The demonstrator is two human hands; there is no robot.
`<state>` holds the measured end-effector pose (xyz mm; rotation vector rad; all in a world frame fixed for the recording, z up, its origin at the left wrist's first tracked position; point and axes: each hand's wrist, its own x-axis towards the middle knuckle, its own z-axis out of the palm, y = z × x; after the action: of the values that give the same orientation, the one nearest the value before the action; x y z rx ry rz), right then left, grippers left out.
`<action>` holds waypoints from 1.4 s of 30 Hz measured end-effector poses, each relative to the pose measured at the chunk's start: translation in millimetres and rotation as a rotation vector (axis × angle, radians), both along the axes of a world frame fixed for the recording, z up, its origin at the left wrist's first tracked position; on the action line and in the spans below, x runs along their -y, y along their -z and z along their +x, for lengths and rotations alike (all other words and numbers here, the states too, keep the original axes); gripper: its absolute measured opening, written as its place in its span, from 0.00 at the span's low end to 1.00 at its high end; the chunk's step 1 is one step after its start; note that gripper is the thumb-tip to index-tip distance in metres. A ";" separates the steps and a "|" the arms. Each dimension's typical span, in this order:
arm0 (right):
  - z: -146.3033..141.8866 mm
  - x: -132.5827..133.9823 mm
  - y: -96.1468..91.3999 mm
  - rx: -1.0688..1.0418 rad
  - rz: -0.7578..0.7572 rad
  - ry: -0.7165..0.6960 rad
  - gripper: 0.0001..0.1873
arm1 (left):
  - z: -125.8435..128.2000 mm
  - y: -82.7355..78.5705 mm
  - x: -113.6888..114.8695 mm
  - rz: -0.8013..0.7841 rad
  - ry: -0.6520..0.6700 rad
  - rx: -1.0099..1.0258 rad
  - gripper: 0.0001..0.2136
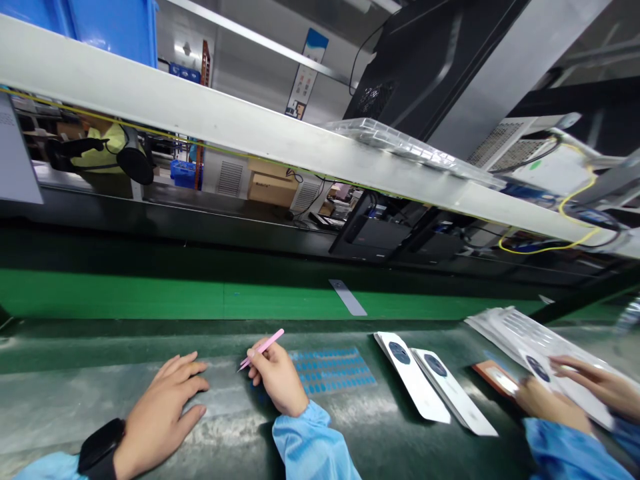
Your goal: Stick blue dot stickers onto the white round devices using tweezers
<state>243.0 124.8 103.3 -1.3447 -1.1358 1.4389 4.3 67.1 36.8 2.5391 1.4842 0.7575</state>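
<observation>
Tweezers, pink, pinched in R hand betw thumb & fingers, tips angled down-left above the desk. R hand sits just beside L edge of blue dot label sheet. L hand open, palm down, fingers spread on desk, holding nothing, black smartwatch on wrist. Lt blue sleeve on R arm. To R of labels, 2 white cards w/ dark round print lie side by side, angled. Further R: orange card & pile of clear-wrapped sheets, w/ co-worker's hands on the sheets, blue sleeve below. White strip lies on green band past desk edge. Overhead, white shelf carries clear plastic tray & blue crate. Cardboard boxes visible beyond, under shelf.
</observation>
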 end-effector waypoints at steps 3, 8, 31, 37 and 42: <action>0.0 0.0 -0.5 0.000 0.000 0.000 0.31 | -0.9 2.0 -0.6 0.013 0.008 0.006 0.12; -0.3 -0.1 -0.6 0.016 -0.004 0.007 0.31 | -0.4 2.8 0.2 -0.009 -0.004 0.020 0.12; 0.1 -0.4 -0.2 0.017 0.003 0.007 0.33 | -1.0 2.9 -0.1 -0.028 0.010 0.011 0.12; -1.3 0.8 -0.6 0.006 -0.001 0.015 0.35 | 0.8 0.7 0.1 0.021 0.005 -0.011 0.12; 0.4 -0.9 -1.9 -0.122 0.018 0.125 0.38 | 4.8 -3.3 2.9 0.087 -0.051 0.018 0.11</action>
<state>243.4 125.6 105.3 -1.2743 -0.9674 1.3967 9.0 64.2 40.2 2.5577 1.5481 0.8687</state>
